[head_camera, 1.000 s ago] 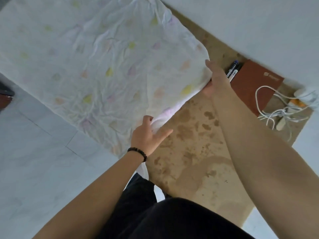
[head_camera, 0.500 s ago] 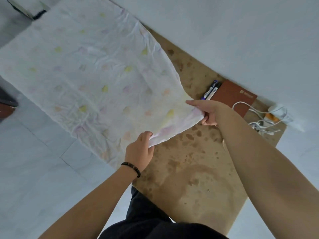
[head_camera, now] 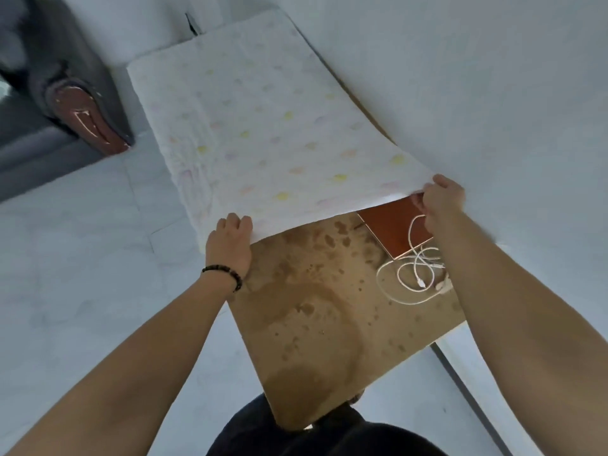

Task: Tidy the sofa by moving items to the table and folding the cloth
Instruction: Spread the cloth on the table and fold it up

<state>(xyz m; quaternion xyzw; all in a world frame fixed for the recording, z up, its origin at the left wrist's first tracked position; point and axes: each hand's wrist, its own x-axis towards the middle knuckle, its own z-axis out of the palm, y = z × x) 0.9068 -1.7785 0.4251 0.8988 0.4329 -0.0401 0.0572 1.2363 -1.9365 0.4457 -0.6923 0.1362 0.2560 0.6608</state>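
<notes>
A white cloth (head_camera: pixel 263 133) with faint pastel dots lies stretched flat over the far part of the brown stained table (head_camera: pixel 312 324). My left hand (head_camera: pixel 230 241) grips the cloth's near left corner. My right hand (head_camera: pixel 442 200) pinches its near right corner, lifted slightly above a red-brown notebook (head_camera: pixel 388 225). A white cable (head_camera: pixel 411 271) lies coiled on the table beside the notebook. The cloth covers the notebook's far end.
A dark grey sofa (head_camera: pixel 39 126) with a glossy brown armrest end (head_camera: pixel 88 120) stands at the far left. Pale tiled floor (head_camera: pixel 82 274) surrounds the table. A white wall runs along the table's right side.
Both hands have pulled the cloth's near edge toward me and spread apart, drawing it taut. The cloth now covers the pens and part of the notebook. The view has tilted up toward the sofa.
</notes>
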